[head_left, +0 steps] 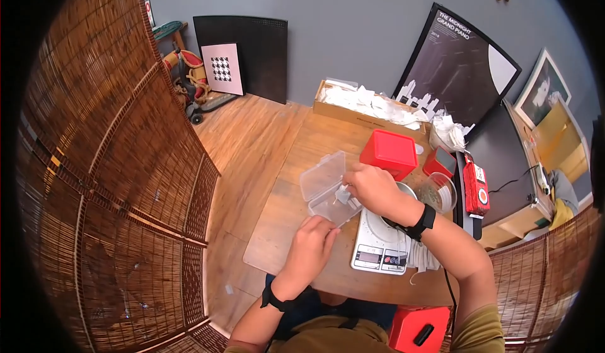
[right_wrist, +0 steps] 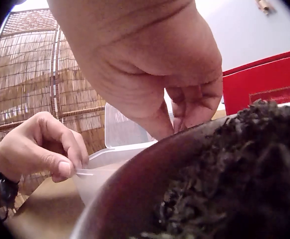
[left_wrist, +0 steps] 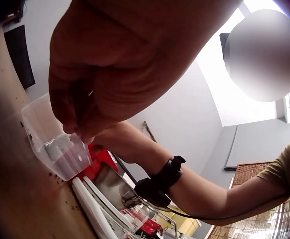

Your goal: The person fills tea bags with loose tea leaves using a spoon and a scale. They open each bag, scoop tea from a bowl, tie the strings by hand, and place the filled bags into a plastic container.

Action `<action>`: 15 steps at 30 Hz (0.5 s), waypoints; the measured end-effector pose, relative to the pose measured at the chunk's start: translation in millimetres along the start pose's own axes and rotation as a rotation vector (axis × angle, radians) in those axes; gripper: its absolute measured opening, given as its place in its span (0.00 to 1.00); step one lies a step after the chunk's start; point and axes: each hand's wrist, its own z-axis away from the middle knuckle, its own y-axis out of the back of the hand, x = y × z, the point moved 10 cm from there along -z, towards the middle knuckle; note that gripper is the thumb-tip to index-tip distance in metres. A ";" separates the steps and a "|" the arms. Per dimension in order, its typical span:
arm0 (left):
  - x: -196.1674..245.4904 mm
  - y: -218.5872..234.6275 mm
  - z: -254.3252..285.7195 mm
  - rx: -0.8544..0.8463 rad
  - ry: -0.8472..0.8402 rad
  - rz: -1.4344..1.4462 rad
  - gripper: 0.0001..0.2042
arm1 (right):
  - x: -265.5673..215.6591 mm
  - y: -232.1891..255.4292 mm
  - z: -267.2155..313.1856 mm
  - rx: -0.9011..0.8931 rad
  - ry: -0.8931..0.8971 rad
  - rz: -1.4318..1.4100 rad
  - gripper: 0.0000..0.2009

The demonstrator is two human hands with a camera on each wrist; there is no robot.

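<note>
An open clear plastic box with a hinged lid lies on the wooden table. The left hand pinches the box's near edge between thumb and fingers; the right wrist view shows this hand at the box rim too. Over the box, the right hand holds a small white item at its fingertips. Beside the box stands a white kitchen scale with a round vessel on it, partly hidden by the right forearm. Dark dried leaves fill a bowl in the right wrist view.
Behind the scale are a red box, a clear round tub of leaves and a red packet. A cardboard tray of white pouches lies along the back edge. White strips lie right of the scale.
</note>
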 end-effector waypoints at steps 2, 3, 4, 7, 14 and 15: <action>3.0 0.4 1.2 0.004 -0.015 -0.017 0.05 | 0.9 1.9 1.9 -0.007 -0.002 -0.001 0.06; 3.8 -0.4 1.9 0.001 -0.017 -0.017 0.05 | 2.2 3.5 3.0 -0.013 -0.011 -0.021 0.07; 2.3 -0.9 2.5 0.002 0.004 -0.011 0.06 | 3.5 5.4 4.3 -0.019 -0.019 -0.041 0.09; 6.9 -0.9 2.8 0.012 -0.008 -0.031 0.09 | 8.5 29.8 16.5 0.043 -0.104 -0.088 0.10; 26.2 -0.1 -7.7 0.014 -0.094 -0.183 0.13 | 25.2 100.4 104.0 0.326 -0.146 -0.250 0.09; 28.9 -2.3 -10.0 -0.001 -0.107 -0.170 0.13 | 26.9 104.5 119.3 0.334 -0.166 -0.241 0.09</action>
